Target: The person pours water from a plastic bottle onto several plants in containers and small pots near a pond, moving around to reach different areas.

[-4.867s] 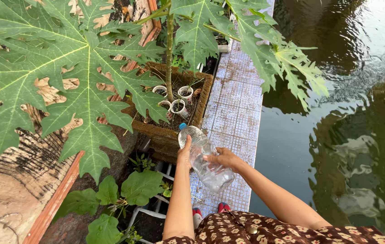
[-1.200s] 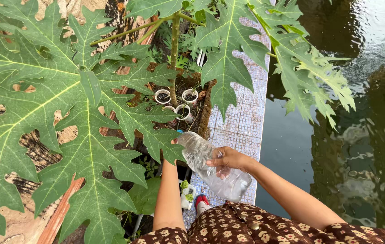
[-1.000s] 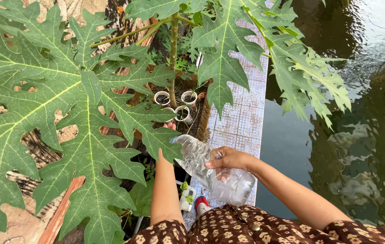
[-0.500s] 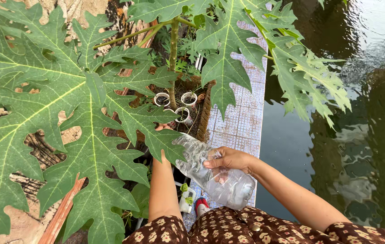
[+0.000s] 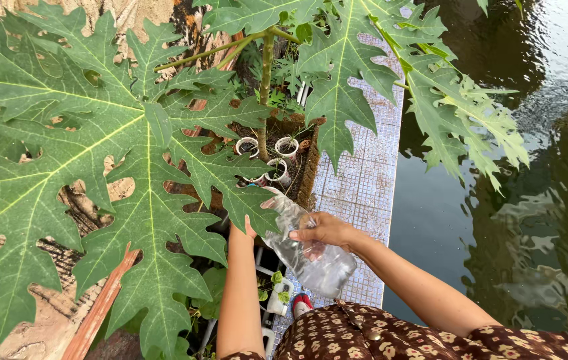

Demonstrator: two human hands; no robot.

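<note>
While tilted toward the small white pots (image 5: 277, 157) at planter's (image 5: 308, 175) near edge, clear bottle (image 5: 304, 250) gripped by right hand (image 5: 320, 230), left hand (image 5: 249, 223) leaf-hidden, fingers' state untellable; pouring step, steadier aim needed.

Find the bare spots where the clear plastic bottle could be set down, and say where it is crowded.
Free: the tiled ledge, bordered by the mossy planter box and the dark pond water. Crowded: the planter's soil, filled by small white cups and the papaya stem, with big lobed leaves overhanging the left hand.
</note>
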